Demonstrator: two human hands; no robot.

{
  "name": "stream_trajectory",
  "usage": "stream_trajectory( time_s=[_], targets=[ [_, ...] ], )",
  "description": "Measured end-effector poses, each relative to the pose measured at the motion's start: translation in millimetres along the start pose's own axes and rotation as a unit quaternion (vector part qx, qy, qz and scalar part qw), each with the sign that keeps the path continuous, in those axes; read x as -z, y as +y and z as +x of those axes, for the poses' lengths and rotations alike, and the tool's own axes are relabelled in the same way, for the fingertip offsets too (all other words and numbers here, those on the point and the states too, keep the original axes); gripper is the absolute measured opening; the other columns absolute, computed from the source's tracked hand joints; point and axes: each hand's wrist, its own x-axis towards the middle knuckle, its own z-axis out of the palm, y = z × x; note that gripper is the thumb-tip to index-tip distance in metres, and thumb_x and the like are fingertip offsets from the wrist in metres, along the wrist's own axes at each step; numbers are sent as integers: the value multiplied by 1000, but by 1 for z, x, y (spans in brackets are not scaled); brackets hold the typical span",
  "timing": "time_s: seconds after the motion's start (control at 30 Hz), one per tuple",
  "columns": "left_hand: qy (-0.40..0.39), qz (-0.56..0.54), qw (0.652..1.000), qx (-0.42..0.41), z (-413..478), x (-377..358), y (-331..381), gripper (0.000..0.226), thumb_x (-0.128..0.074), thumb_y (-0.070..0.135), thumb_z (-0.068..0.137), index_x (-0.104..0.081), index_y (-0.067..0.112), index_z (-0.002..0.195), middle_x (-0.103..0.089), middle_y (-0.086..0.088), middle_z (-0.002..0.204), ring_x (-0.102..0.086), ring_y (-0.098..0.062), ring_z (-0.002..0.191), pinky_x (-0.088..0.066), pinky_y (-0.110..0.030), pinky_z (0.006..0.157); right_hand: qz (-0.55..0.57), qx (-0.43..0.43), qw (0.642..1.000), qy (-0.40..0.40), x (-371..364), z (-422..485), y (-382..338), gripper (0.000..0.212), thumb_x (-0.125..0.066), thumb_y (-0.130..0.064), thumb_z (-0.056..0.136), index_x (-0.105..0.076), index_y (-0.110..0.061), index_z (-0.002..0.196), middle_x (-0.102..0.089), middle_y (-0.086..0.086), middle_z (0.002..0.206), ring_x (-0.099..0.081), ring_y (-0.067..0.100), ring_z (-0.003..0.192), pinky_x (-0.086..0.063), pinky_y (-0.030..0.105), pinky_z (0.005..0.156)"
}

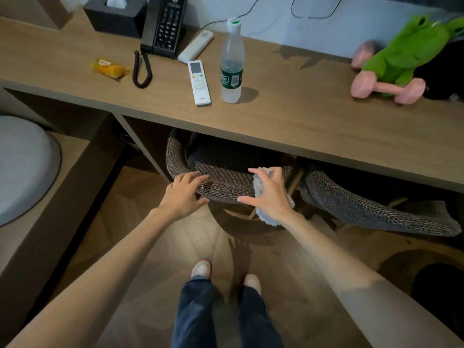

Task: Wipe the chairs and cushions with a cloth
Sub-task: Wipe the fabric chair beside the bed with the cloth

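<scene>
Pre-wipe step, I'd say. Chair (226, 172) is tucked in, tabletop (301, 116) above it. Left hand (182, 194) clamps the chair's back rim. Right hand (268, 194) clutches the cloth (258, 184) at the rim's right end. Next: likely pull the chair clear, then wipe rim and cushion (221, 153).

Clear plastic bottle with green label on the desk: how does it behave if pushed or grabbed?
The clear plastic bottle with the green label stands tall on a narrow base, so a high push would probably tip it. Lying down, its round body would likely roll on the wooden desk. Its clear walls may dent under a firm grip.
</scene>
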Motion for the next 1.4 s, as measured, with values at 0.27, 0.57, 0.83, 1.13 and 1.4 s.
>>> stream_trajectory(
  time_s=[0.27,0.57,0.83,1.13,1.4],
  targets=[
    [-71,85,987,-117,59,-15,-72,69,-51,61,86,-29,35,146,-32,-1,150,-15,-27,144,1,-61,113,-187,3,982,-12,-82,29,-14,77,-59,-75,69,-43,-38,134,-36,5,128,-26,25,117,-20,37,89],
    [-83,148,959,-227,91,-13,-96,69,-48,66,82,-38,31,141,-52,-8,133,-42,-31,128,-16,-47,115,-306,41,947,-87,-78,44,-18,64,-52,-65,82,-44,-37,140,-60,3,123,-48,24,119,-21,36,107],
    [-65,203,952,-220,68,-9,-93,63,-44,54,89,-28,31,146,-51,-5,131,-44,-25,119,-34,-35,100,-272,78,957,-68,-81,26,-34,50,-66,-38,85,-58,-16,130,-67,9,108,-56,28,107,-30,34,102],
    [-68,162,966,-187,-31,-38,-106,60,-48,48,90,-31,32,145,-52,-2,132,-44,-24,119,-31,-32,99,-285,106,948,-90,-115,-54,-48,46,-73,-30,82,-59,-22,125,-67,1,110,-57,21,105,-33,32,99],
    [-47,159,973,-157,-172,-85,-111,50,-44,40,95,-34,31,143,-55,-1,128,-48,-23,116,-30,-29,98,-292,153,939,-94,-156,-177,-63,46,-75,-27,80,-62,-20,123,-68,1,109,-58,22,104,-36,34,92]
  ],
)
